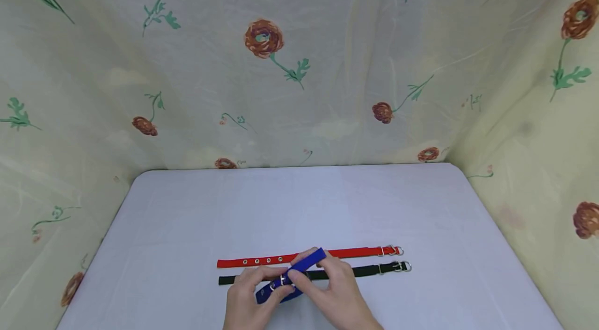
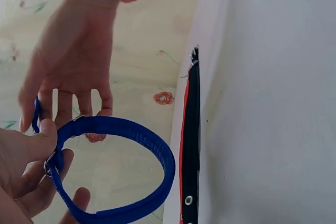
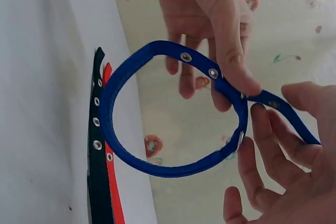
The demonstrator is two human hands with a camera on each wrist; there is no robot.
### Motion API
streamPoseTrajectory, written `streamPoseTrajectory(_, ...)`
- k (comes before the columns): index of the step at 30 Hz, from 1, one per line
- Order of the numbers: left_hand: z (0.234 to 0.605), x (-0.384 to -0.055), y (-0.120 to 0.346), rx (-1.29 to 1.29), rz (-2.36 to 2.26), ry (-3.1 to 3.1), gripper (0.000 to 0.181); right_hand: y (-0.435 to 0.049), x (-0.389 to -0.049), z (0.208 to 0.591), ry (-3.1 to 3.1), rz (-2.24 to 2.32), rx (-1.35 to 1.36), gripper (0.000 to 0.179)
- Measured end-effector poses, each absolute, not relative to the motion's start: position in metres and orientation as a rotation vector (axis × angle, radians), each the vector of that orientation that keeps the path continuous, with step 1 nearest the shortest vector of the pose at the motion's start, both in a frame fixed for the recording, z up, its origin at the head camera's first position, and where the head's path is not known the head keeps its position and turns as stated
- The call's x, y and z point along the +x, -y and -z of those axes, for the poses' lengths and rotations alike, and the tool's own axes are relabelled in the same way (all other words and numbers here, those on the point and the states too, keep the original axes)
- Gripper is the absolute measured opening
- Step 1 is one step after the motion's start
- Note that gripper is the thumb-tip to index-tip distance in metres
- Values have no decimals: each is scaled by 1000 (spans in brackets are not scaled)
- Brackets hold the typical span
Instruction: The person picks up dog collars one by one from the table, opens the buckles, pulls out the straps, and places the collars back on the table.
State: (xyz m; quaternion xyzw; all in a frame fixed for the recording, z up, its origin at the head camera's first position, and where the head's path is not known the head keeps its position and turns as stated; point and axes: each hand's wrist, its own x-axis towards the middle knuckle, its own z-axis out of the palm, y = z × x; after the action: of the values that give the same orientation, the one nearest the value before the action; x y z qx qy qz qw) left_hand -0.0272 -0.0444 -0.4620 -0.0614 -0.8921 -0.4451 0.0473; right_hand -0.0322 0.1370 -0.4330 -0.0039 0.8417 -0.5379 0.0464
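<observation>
A blue pet collar (image 1: 308, 262) with metal eyelets is held up in a loop between my two hands. In the head view my left hand (image 1: 248, 296) pinches it around the metal buckle (image 1: 283, 280). My right hand (image 1: 339, 288) pinches the strap near its free end, which points up to the right past the buckle. The right wrist view shows the round loop (image 3: 106, 114) hanging off to one side, with the tail of the strap (image 3: 298, 119) running between the right thumb and fingers. In the left wrist view, a metal ring (image 2: 48, 165) sits near the left fingers.
Behind the hands a red collar (image 1: 353, 253) and a black collar (image 1: 367, 271) lie stretched out side by side on the white table (image 1: 299, 205), metal rings to the right. Flower-patterned cloth (image 1: 327, 86) hangs along the back and both sides.
</observation>
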Motion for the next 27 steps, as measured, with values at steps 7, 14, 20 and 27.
streamPoseTrajectory(7,465,-25,41,-265,1036,2672,34,-134,-33,434,-2636,1565,-9,32)
streamPoseTrajectory(14,465,-25,41,-293,1059,2684,32,-135,-34,435,-2647,1538,-7,27)
streamPoseTrajectory(20,464,-25,41,-289,1067,2689,33,-137,-34,438,-2621,1598,24,21)
streamPoseTrajectory(27,462,-26,40,-243,1102,2729,32,-138,-34,440,-2596,1658,27,22)
